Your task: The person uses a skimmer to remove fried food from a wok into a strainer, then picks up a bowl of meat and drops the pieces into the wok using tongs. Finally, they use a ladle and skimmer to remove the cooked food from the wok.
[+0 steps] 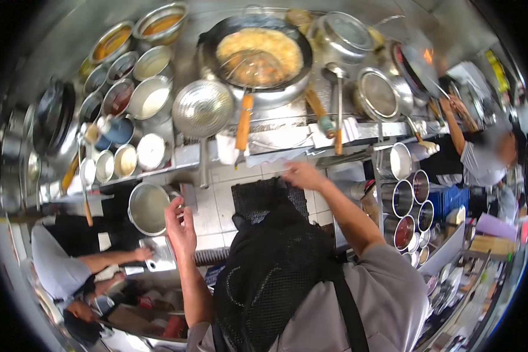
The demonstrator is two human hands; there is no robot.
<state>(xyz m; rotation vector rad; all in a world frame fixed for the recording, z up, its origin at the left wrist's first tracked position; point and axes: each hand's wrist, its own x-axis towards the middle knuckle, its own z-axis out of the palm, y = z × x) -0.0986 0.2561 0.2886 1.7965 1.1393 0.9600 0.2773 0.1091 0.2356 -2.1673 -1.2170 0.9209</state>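
Observation:
My left hand (pixel 182 229) is raised beside a large metal pot (pixel 148 206), its fingers loosely bent and apart, holding nothing I can see. My right hand (pixel 305 176) is in front of the stove edge, fingers curled together; whatever is between them, if anything, is hidden. Beyond it, a wok (pixel 208 50) of bubbling yellow oil stands on the stove. A wire skimmer (pixel 255 67) lies in the oil with browned food pieces, its wooden handle (pixel 244 123) pointing towards me. Left of the wok rests a perforated ladle (pixel 203 108). A pale cloth (pixel 227 148) hangs at the edge.
Bowls of sauces (pixel 152 94) crowd the back left. A ladle (pixel 339 88) and a round strainer (pixel 378 94) lie right of the wok. Steel containers (pixel 402 198) line my right. One co-worker's arm (pixel 114 259) is at left; another person (pixel 487 155) handles a flaming wok (pixel 419 64).

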